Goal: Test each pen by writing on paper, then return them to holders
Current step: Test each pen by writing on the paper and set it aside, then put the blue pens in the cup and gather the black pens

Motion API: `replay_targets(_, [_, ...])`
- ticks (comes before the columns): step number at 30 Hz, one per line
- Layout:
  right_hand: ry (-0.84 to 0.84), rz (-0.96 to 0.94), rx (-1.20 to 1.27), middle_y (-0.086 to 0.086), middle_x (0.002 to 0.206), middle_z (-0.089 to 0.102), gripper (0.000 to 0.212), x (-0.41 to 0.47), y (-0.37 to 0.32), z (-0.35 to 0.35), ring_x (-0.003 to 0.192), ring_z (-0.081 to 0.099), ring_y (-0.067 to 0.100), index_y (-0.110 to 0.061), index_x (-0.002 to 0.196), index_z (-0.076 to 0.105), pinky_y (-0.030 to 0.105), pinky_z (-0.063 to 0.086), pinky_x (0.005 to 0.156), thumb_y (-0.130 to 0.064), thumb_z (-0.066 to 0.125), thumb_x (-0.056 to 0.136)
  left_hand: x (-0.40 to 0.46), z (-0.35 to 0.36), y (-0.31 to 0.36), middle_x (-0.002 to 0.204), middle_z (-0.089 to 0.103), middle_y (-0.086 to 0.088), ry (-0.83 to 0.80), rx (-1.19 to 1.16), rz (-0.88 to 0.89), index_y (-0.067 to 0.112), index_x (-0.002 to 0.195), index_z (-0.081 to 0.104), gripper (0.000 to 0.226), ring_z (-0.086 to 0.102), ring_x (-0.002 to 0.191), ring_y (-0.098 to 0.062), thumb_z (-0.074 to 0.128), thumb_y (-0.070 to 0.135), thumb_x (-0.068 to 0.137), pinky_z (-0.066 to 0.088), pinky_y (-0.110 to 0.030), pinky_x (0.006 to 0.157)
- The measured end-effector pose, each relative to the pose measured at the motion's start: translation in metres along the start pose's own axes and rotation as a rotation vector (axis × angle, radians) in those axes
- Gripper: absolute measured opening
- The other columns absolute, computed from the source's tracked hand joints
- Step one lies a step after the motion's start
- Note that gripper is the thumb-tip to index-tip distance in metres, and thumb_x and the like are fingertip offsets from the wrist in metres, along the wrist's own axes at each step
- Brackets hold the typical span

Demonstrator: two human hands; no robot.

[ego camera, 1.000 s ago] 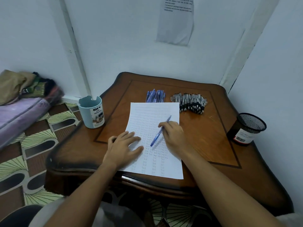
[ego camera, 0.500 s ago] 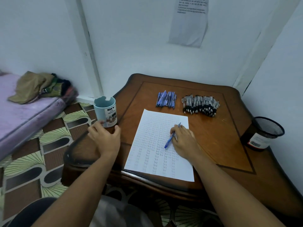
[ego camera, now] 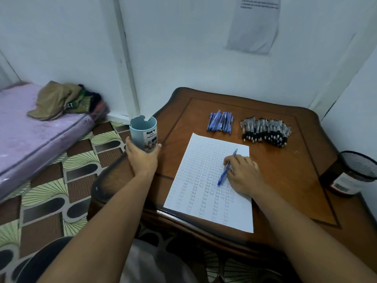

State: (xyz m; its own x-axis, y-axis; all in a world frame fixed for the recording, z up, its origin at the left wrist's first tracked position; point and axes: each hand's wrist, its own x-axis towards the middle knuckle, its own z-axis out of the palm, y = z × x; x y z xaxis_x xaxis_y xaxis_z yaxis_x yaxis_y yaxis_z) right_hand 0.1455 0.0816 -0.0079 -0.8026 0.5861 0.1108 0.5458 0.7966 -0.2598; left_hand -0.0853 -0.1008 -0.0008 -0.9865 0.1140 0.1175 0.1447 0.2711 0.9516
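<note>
A white sheet of paper (ego camera: 206,178) covered in rows of small written words lies on the wooden table (ego camera: 285,180). My right hand (ego camera: 242,176) rests on the sheet and holds a blue pen (ego camera: 226,169), tip down on the paper. My left hand (ego camera: 141,157) is wrapped around the lower part of a light blue pen holder (ego camera: 143,132) at the table's left edge. Behind the paper lie a pile of blue pens (ego camera: 220,121) and a larger pile of black-tipped pens (ego camera: 266,131). A black mesh holder (ego camera: 350,172) stands at the right edge.
The table sits in a white-walled corner, with a printed notice (ego camera: 255,25) taped above it. To the left are a patterned floor (ego camera: 51,180) and a purple mattress (ego camera: 26,135) with bundled clothes (ego camera: 65,99).
My left hand left the paper, moved left and took hold of the light blue holder. My right hand stayed on the sheet with the blue pen. The view shifted left.
</note>
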Motion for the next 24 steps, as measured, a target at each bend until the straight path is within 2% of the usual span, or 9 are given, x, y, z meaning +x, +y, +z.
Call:
replay_targets(4, [-0.024,0.025,-0.012,-0.01,0.125,0.05,0.025,0.015,0.001,-0.005,0.118,0.038,0.018,-0.033,0.119,0.05,0.037,0.03,0.093,-0.018,0.04,0.101,0.014,0.005,-0.003,0.143,0.047,-0.011,0.034,-0.019,0.013,0.009,0.146,0.035,0.093,0.044,0.133,-0.028,0.088,0.026,0.071,0.04,-0.047,0.111])
replay_targets(7, [0.048,0.113,0.191,-0.012,0.105,0.051,0.032,0.023,0.0,-0.007,0.108,0.04,0.016,-0.035,0.11,0.049,0.037,0.032,0.087,-0.007,0.042,0.097,0.018,0.009,-0.002,0.136,0.053,-0.009,0.034,-0.029,0.047,0.01,0.14,0.043,0.086,0.048,0.128,-0.026,0.09,0.024,0.069,0.044,-0.047,0.108])
replay_targets(9, [0.106,0.129,0.245,-0.013,0.096,0.052,0.025,0.031,0.002,-0.009,0.102,0.043,0.017,-0.034,0.106,0.051,0.038,0.035,0.083,-0.011,0.044,0.1,0.017,0.014,0.002,0.137,0.054,-0.005,-0.019,-0.057,0.082,0.014,0.14,0.045,0.084,0.049,0.129,-0.022,0.09,0.025,0.069,0.046,-0.043,0.107])
replay_targets(11, [0.124,0.137,0.183,-0.012,0.1,0.055,0.019,0.038,0.005,-0.012,0.104,0.046,0.018,-0.032,0.109,0.058,0.038,0.036,0.084,-0.021,0.044,0.102,0.014,0.022,0.009,0.135,0.057,-0.002,-0.1,-0.109,0.109,0.015,0.138,0.047,0.082,0.052,0.126,-0.018,0.09,0.025,0.069,0.049,-0.034,0.102])
replay_targets(13, [0.118,0.171,0.097,-0.007,0.111,0.056,0.024,0.044,0.006,-0.013,0.11,0.045,0.019,-0.029,0.119,0.061,0.038,0.035,0.089,-0.028,0.043,0.104,0.007,0.033,0.017,0.13,0.061,0.002,-0.184,-0.16,0.135,0.016,0.134,0.05,0.077,0.056,0.118,-0.014,0.089,0.024,0.069,0.051,-0.021,0.091])
replay_targets(17, [0.13,0.188,-0.012,0.001,0.125,0.056,0.031,0.052,0.002,-0.012,0.114,0.045,0.021,-0.027,0.131,0.058,0.037,0.036,0.091,-0.031,0.04,0.106,-0.007,0.058,0.025,0.126,0.062,0.005,-0.327,-0.221,0.151,0.017,0.136,0.049,0.076,0.059,0.112,-0.01,0.088,0.023,0.071,0.053,-0.021,0.086])
replay_targets(20, [0.097,0.157,-0.109,0.003,0.127,0.055,0.032,0.053,0.001,-0.007,0.112,0.046,0.021,-0.024,0.132,0.055,0.036,0.037,0.088,-0.029,0.038,0.106,-0.009,0.069,0.027,0.12,0.063,0.01,-0.393,-0.243,0.146,0.02,0.135,0.048,0.075,0.061,0.107,-0.004,0.088,0.023,0.071,0.055,-0.022,0.085])
replay_targets(24, [0.056,0.184,-0.19,0.007,0.124,0.056,0.03,0.056,0.002,-0.01,0.109,0.049,0.025,-0.019,0.127,0.055,0.036,0.037,0.083,-0.029,0.036,0.105,-0.006,0.076,0.027,0.119,0.062,0.012,-0.439,-0.242,0.146,0.022,0.136,0.048,0.075,0.06,0.105,0.0,0.087,0.021,0.072,0.052,-0.015,0.081])
